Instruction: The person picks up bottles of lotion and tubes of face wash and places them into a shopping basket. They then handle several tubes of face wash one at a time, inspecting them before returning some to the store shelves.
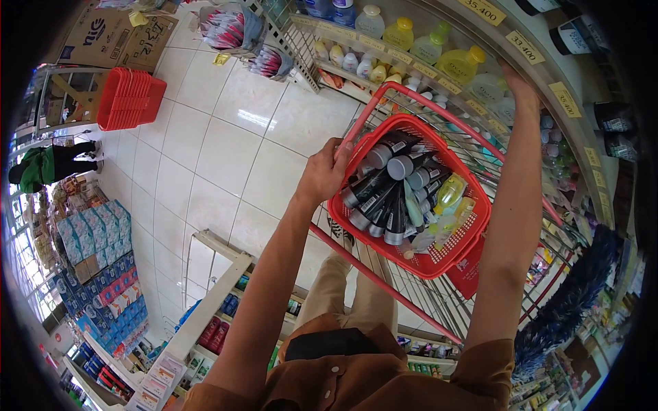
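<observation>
Single head-worn view; looks steeply down over shirt (336,383), arms and basket (449,264), shelf (439,61) near.

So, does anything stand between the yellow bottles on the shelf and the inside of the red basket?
Yes. The cart's red rail runs between the yellow bottles and the red basket, whose own raised rim comes next. Nothing visible covers the basket's open top.
</observation>
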The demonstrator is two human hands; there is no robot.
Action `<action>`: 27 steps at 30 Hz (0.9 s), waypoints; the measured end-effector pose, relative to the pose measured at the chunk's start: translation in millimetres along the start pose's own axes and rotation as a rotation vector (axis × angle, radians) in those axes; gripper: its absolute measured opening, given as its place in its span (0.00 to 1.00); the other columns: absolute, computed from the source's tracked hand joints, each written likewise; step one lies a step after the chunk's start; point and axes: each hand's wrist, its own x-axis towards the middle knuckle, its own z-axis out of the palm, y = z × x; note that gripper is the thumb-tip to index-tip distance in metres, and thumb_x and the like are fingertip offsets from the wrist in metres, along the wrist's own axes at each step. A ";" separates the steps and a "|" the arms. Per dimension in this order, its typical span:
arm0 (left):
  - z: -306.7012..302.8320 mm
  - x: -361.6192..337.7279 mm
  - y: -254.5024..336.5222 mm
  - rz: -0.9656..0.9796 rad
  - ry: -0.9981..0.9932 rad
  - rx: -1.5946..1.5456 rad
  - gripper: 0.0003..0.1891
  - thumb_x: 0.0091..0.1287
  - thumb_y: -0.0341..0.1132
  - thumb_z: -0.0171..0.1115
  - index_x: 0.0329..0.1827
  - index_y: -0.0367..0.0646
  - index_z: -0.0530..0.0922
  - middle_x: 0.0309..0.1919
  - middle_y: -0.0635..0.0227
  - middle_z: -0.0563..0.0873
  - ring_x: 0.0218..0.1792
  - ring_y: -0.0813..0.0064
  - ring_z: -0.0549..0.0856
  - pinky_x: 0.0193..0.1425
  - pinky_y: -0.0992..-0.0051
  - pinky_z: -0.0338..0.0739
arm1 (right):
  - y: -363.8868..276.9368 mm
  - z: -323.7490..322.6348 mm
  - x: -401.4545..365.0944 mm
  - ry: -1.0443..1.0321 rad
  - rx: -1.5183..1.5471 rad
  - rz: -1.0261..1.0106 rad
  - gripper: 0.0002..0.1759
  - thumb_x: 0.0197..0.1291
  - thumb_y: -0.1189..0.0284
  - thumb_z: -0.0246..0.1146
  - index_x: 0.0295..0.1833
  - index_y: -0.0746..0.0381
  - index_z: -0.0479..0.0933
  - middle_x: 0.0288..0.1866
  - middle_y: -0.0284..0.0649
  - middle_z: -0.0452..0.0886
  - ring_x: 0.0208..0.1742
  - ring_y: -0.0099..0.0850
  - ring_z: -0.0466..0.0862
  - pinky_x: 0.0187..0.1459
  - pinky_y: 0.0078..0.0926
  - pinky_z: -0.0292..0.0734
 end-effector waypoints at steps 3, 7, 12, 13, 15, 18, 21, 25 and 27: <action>1.1 1.6 -2.8 0.022 0.011 0.015 0.25 0.80 0.50 0.46 0.57 0.35 0.77 0.42 0.44 0.88 0.49 0.48 0.87 0.55 0.62 0.77 | 4.0 12.3 8.9 0.044 0.025 -0.057 0.35 0.65 0.41 0.56 0.70 0.50 0.74 0.72 0.45 0.75 0.70 0.53 0.74 0.67 0.52 0.70; 1.8 1.1 -4.4 0.036 0.017 -0.004 0.25 0.79 0.51 0.47 0.58 0.35 0.77 0.40 0.42 0.87 0.47 0.46 0.87 0.54 0.61 0.78 | 10.7 19.0 9.1 0.076 0.048 -0.063 0.35 0.65 0.41 0.56 0.70 0.49 0.74 0.70 0.44 0.76 0.68 0.53 0.76 0.64 0.53 0.72; 4.4 2.6 -9.4 0.090 0.050 -0.035 0.25 0.78 0.51 0.50 0.58 0.34 0.77 0.33 0.38 0.85 0.44 0.40 0.87 0.50 0.58 0.79 | 36.5 61.1 19.4 0.145 0.031 -0.091 0.34 0.65 0.41 0.56 0.70 0.48 0.75 0.70 0.43 0.77 0.68 0.52 0.76 0.63 0.53 0.74; 3.7 3.0 -9.0 0.066 0.036 -0.014 0.25 0.78 0.51 0.48 0.58 0.35 0.77 0.37 0.40 0.86 0.46 0.44 0.87 0.52 0.60 0.78 | 16.5 26.1 8.4 0.079 0.025 -0.047 0.34 0.65 0.41 0.56 0.70 0.48 0.75 0.70 0.42 0.77 0.68 0.52 0.76 0.63 0.53 0.74; 2.8 3.5 -9.0 0.018 0.006 0.027 0.26 0.80 0.51 0.46 0.60 0.35 0.77 0.44 0.45 0.88 0.50 0.50 0.87 0.57 0.63 0.78 | 5.9 7.4 1.9 0.045 0.047 -0.031 0.33 0.65 0.41 0.57 0.70 0.48 0.75 0.70 0.42 0.77 0.68 0.51 0.76 0.63 0.53 0.74; 5.4 4.0 -12.0 0.088 0.060 -0.012 0.25 0.78 0.51 0.50 0.57 0.35 0.77 0.34 0.38 0.85 0.45 0.39 0.86 0.50 0.57 0.78 | 19.7 31.7 16.1 0.100 0.074 -0.112 0.32 0.66 0.43 0.57 0.69 0.48 0.75 0.70 0.42 0.77 0.68 0.50 0.77 0.64 0.53 0.74; 4.5 2.6 -9.6 0.086 0.052 -0.022 0.25 0.78 0.51 0.50 0.57 0.35 0.77 0.34 0.38 0.85 0.45 0.40 0.86 0.51 0.58 0.78 | 38.2 57.4 35.4 0.073 -0.005 -0.166 0.31 0.66 0.45 0.57 0.69 0.48 0.75 0.70 0.43 0.77 0.68 0.50 0.77 0.65 0.53 0.73; 3.5 1.8 -5.4 0.063 0.043 -0.031 0.25 0.78 0.51 0.49 0.57 0.35 0.77 0.35 0.38 0.85 0.45 0.41 0.87 0.51 0.59 0.78 | 33.7 56.9 37.3 0.092 -0.030 -0.201 0.30 0.67 0.47 0.57 0.68 0.50 0.76 0.69 0.44 0.77 0.69 0.50 0.76 0.66 0.53 0.71; 2.2 0.7 -3.3 0.028 0.023 -0.037 0.25 0.78 0.52 0.49 0.57 0.35 0.77 0.35 0.39 0.85 0.45 0.42 0.87 0.51 0.59 0.78 | 33.9 58.5 37.2 0.093 -0.010 -0.202 0.30 0.67 0.47 0.57 0.68 0.50 0.76 0.70 0.44 0.77 0.69 0.50 0.76 0.67 0.53 0.71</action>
